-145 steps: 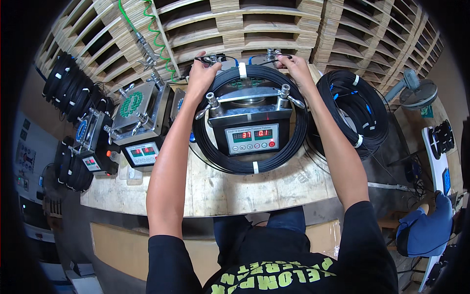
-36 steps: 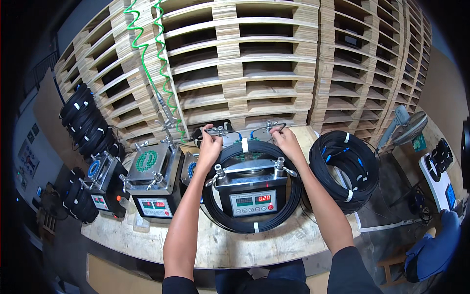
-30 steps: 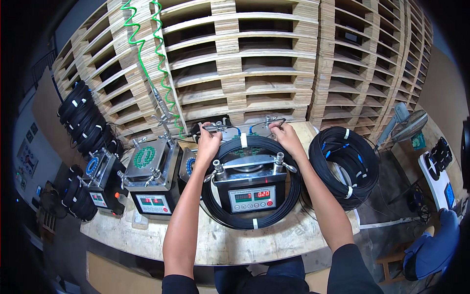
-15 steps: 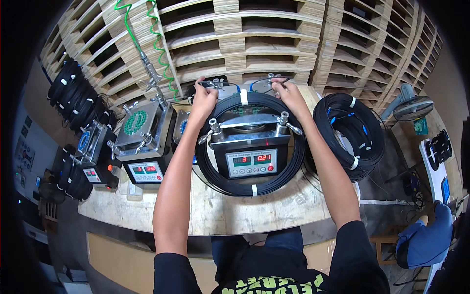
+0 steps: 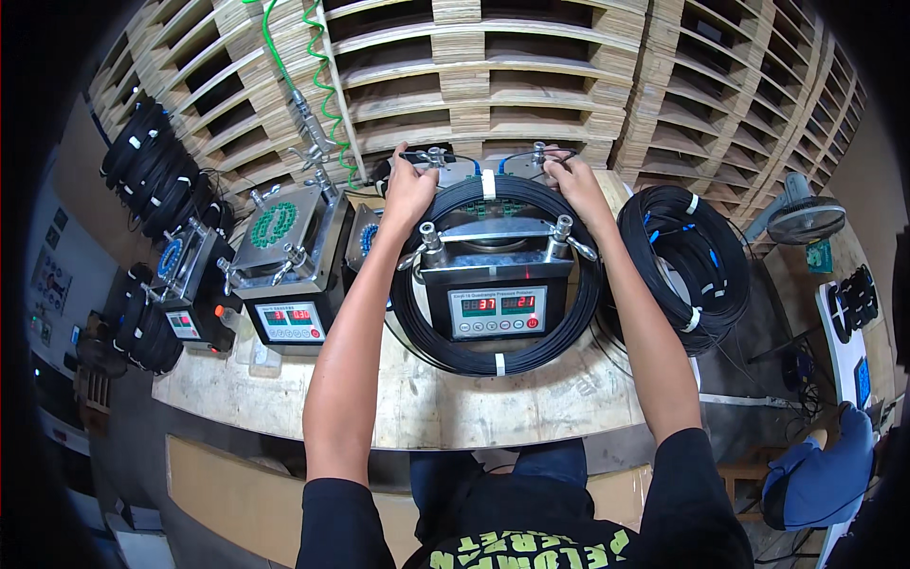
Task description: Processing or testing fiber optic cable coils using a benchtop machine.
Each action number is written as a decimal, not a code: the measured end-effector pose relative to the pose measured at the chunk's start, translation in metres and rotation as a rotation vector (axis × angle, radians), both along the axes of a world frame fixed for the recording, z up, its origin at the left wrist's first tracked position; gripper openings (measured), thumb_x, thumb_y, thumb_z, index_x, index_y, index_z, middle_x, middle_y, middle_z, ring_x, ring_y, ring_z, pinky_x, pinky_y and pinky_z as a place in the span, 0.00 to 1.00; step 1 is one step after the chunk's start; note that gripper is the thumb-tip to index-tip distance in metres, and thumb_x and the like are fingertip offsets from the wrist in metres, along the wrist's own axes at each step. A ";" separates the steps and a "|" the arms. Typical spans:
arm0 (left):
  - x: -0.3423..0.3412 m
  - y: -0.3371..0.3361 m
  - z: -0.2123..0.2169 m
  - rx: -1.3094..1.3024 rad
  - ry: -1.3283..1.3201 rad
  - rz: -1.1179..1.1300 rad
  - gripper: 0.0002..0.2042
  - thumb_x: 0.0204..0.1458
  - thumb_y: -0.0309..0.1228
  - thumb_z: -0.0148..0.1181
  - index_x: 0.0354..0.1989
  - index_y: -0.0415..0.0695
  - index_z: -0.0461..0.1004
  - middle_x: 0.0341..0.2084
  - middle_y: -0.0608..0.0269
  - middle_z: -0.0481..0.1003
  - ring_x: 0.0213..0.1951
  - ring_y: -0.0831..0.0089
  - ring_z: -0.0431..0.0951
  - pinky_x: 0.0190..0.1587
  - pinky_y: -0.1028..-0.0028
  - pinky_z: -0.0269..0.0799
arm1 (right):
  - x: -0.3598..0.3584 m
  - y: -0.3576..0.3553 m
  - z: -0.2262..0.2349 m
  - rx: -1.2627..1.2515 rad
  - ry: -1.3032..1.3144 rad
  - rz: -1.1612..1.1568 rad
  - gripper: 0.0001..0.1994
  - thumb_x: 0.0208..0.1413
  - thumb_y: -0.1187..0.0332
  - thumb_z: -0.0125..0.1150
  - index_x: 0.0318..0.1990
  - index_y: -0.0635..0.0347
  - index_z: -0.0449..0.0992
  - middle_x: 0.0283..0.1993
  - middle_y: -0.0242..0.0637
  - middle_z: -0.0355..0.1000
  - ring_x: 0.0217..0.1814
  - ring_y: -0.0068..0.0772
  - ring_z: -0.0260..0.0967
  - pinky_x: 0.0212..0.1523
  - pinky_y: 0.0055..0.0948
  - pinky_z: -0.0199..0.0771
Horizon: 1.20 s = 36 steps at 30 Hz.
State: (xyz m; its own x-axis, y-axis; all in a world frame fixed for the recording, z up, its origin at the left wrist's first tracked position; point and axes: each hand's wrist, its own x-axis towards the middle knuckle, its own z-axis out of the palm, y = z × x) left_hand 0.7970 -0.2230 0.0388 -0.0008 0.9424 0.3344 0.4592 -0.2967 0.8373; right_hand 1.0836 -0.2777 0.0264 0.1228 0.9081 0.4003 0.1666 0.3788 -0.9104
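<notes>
A metal box machine (image 5: 496, 289) with a red digital display stands on the wooden bench (image 5: 417, 408). A coil of black cable (image 5: 445, 346) with white ties lies around it. Both arms reach past the machine to its far side. My left hand (image 5: 409, 185) pinches a thin cable end by the back left post. My right hand (image 5: 572, 182) grips a cable end with a blue tip at the back right post.
A second machine (image 5: 284, 275) with a green round plate sits to the left, a third (image 5: 185, 284) further left. A stack of black cable coils (image 5: 678, 266) lies right. Pallets (image 5: 531, 85) rise behind, with a green coiled hose (image 5: 318, 66). A fan (image 5: 801, 220) stands right.
The view swung and tilted between frames; both hands stayed at the far side of the machine, working the cable ends closer to the posts.
</notes>
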 end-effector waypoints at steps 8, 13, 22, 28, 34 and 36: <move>-0.002 -0.005 0.003 -0.002 -0.125 -0.155 0.40 0.53 0.29 0.54 0.73 0.32 0.44 0.33 0.52 0.78 0.39 0.63 0.81 0.48 0.69 0.73 | 0.001 -0.003 0.003 0.037 -0.150 -0.118 0.19 0.62 0.62 0.59 0.54 0.67 0.77 0.35 0.38 0.76 0.32 0.26 0.74 0.35 0.26 0.75; 0.003 -0.006 0.005 -0.045 -0.086 -0.115 0.40 0.53 0.32 0.55 0.73 0.32 0.44 0.34 0.51 0.78 0.39 0.62 0.81 0.49 0.68 0.73 | 0.004 -0.004 0.003 0.034 -0.179 -0.148 0.19 0.62 0.62 0.59 0.54 0.69 0.76 0.35 0.38 0.76 0.33 0.28 0.74 0.35 0.27 0.75; -0.002 0.007 -0.006 0.051 -0.015 -0.047 0.41 0.52 0.32 0.57 0.73 0.31 0.46 0.33 0.53 0.78 0.40 0.60 0.80 0.53 0.67 0.72 | 0.000 -0.001 0.002 0.021 -0.066 -0.021 0.18 0.63 0.63 0.58 0.53 0.68 0.76 0.35 0.35 0.76 0.34 0.25 0.73 0.35 0.26 0.75; 0.001 -0.003 0.002 -0.013 -0.127 -0.127 0.41 0.52 0.30 0.57 0.74 0.32 0.43 0.32 0.56 0.77 0.37 0.65 0.79 0.50 0.69 0.72 | 0.002 -0.001 0.001 0.052 -0.087 -0.058 0.17 0.63 0.62 0.59 0.53 0.66 0.77 0.36 0.37 0.77 0.32 0.26 0.74 0.35 0.26 0.75; 0.004 -0.015 0.014 -0.064 -0.021 -0.071 0.41 0.53 0.33 0.57 0.73 0.33 0.44 0.35 0.51 0.78 0.41 0.61 0.80 0.51 0.67 0.72 | 0.004 -0.003 0.003 0.035 -0.181 -0.140 0.19 0.62 0.61 0.60 0.53 0.67 0.77 0.36 0.38 0.77 0.34 0.26 0.74 0.36 0.25 0.75; 0.003 -0.012 0.010 -0.008 -0.028 -0.050 0.41 0.52 0.35 0.57 0.73 0.34 0.45 0.37 0.48 0.79 0.43 0.59 0.80 0.52 0.66 0.72 | 0.005 -0.003 0.003 -0.009 -0.142 -0.072 0.19 0.62 0.61 0.60 0.54 0.68 0.77 0.37 0.37 0.77 0.36 0.25 0.73 0.37 0.25 0.74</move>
